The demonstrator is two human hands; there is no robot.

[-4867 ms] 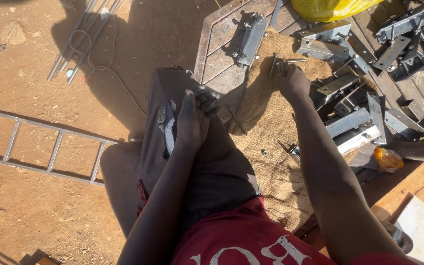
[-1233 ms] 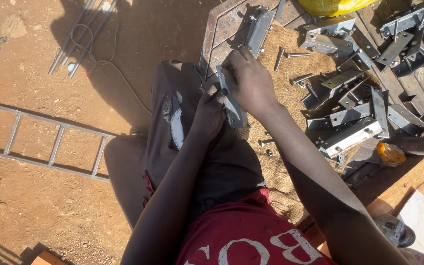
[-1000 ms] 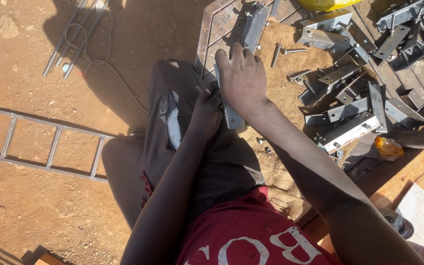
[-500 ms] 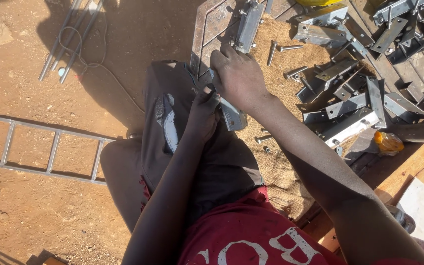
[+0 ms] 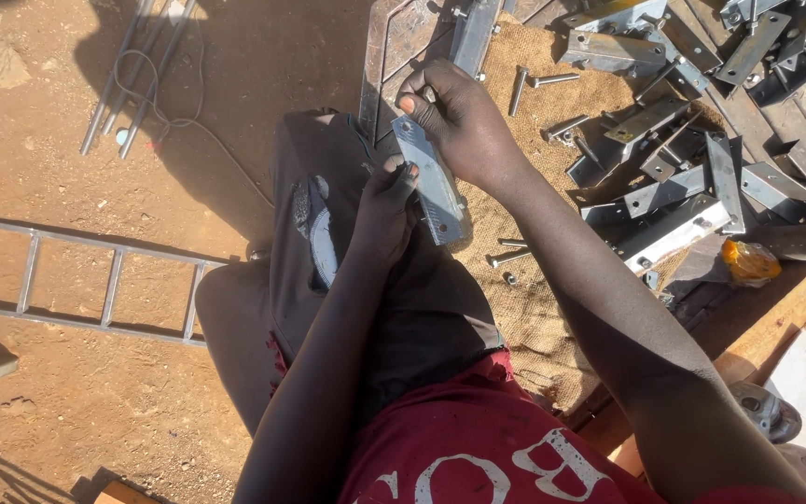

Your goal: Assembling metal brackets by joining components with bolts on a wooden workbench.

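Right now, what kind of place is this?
Probably an outdoor metal workshop. There is bare dirt underfoot, a pile of brackets and loose bolts on sacking, and both hands hold a drilled metal plate.

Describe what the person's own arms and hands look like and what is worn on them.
Both arms are bare along all that shows: no sleeves over the forearms, no gloves, no watch or bracelet. The left hand and right hand are bare, with no rings to be seen. Their fingers look dusty from work. At the bottom edge is a red shirt with large white lettering, and dark trousers cover the legs.
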